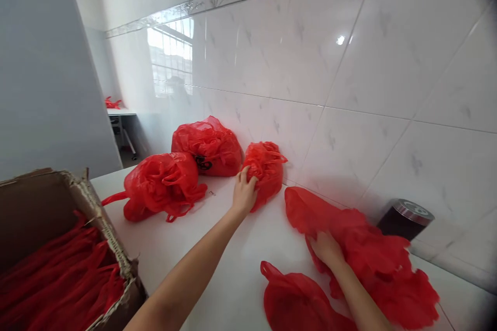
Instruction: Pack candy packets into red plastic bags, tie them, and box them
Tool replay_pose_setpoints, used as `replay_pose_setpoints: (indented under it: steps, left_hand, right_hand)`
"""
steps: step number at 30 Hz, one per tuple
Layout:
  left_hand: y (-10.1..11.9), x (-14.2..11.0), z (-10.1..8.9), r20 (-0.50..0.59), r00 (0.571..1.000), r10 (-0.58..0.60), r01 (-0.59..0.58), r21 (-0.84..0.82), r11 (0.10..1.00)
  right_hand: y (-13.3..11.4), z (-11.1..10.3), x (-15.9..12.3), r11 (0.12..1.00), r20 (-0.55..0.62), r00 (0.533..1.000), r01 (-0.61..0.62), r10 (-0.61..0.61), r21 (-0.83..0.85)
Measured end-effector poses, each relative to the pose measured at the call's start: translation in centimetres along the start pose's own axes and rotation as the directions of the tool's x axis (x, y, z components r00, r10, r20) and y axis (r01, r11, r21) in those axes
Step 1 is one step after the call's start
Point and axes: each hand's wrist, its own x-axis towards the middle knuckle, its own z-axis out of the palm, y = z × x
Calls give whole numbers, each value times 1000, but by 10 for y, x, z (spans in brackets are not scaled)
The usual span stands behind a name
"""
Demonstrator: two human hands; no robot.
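My left hand (244,192) reaches forward to a small, filled red plastic bag (267,173) by the wall, its fingers curled into the bunched top. Lower right, my right hand (326,249) pinches the edge of a thin red fabric piece (312,209), whose fingertips' grip is partly hidden by folds. Ruffled red fabric (392,269) spreads to the right of that hand. Nearer to me lies another red fabric piece (298,300) with a loop at its corner.
Two fuller red plastic bags, one in front (161,183) and one behind (217,147), sit left on the white table (217,289). An open cardboard box (106,232) at lower left holds red fabric. A dark cylinder (406,220) stands against the tiled wall (349,150).
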Motion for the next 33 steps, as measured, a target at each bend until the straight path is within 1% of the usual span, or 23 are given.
replay_pose_setpoints:
  steps: [2,3,4,6,7,9,12,14,16,17,19,22,23,25,27,28,29,30,31,32,33]
  left_hand:
    - [9,13,14,26,1000,-1,1,19,1000]
    - [11,18,16,36,999,-2,1,31,1000]
    - [12,22,15,45,999,-2,0,46,999]
    - [6,31,2,64,998,0,-6,85,996]
    - [-1,36,-9,74,997,-4,-5,113,994]
    - [-25,47,-41,92,995,-37,19,181,983]
    - [-78,60,-100,104,981,-162,125,297,947]
    - [-114,62,-138,110,954,-277,222,361,906]
    - [-144,58,-167,116,909,-401,325,407,854]
    - [-157,54,-176,122,881,-458,371,423,827]
    - [-175,44,-185,154,831,-535,426,443,789]
    - [-191,33,-182,228,788,-572,429,463,776]
    - [-195,31,-180,249,778,-577,424,470,774]
    - [-200,30,-177,276,763,-584,413,488,769]
    - [-203,32,-176,295,760,-579,392,502,771]
    - [-204,33,-177,306,763,-569,376,506,776]
    - [-205,35,-177,317,767,-558,360,507,783]
    - [-206,37,-178,329,770,-546,344,506,791]
    - [-206,40,-179,340,773,-535,331,503,798]
    - [-206,42,-180,349,775,-527,322,500,804]
    - [-206,45,-181,354,776,-523,319,495,808]
  right_hand:
    - [5,7,-3,1000,-24,1000,16,-15,12]
    - [7,11,-5,1000,-37,999,20,-19,17]
    - [8,15,-6,1000,-50,999,20,-19,22]
    - [11,23,-9,999,-72,997,15,-13,31]
    - [13,26,-9,999,-90,996,16,-12,43]
    - [16,33,-8,995,-129,992,25,-13,93]
    - [20,40,-5,984,-161,987,37,-8,177]
    - [21,42,-4,979,-168,986,46,-12,197]
    - [19,42,-5,978,-186,982,57,-20,200]
    - [18,42,-6,978,-192,981,56,-17,202]
    - [15,43,-8,977,-197,980,49,-8,206]
    - [14,40,-9,975,-182,983,45,-4,219]
    - [16,36,-8,970,-159,987,47,-9,238]
    - [20,21,-6,952,-70,997,60,-40,300]
    - [19,-3,-5,943,13,996,77,-86,323]
    - [14,-19,-5,951,14,996,82,-90,297]
    - [4,-35,-6,963,-13,996,89,-89,253]
    - [-10,-52,-7,976,-77,994,87,-73,198]
    - [-30,-67,-8,980,-159,984,105,-79,166]
    - [-54,-81,-8,970,-214,967,173,-135,169]
    - [-82,-92,-7,945,-242,945,269,-221,186]
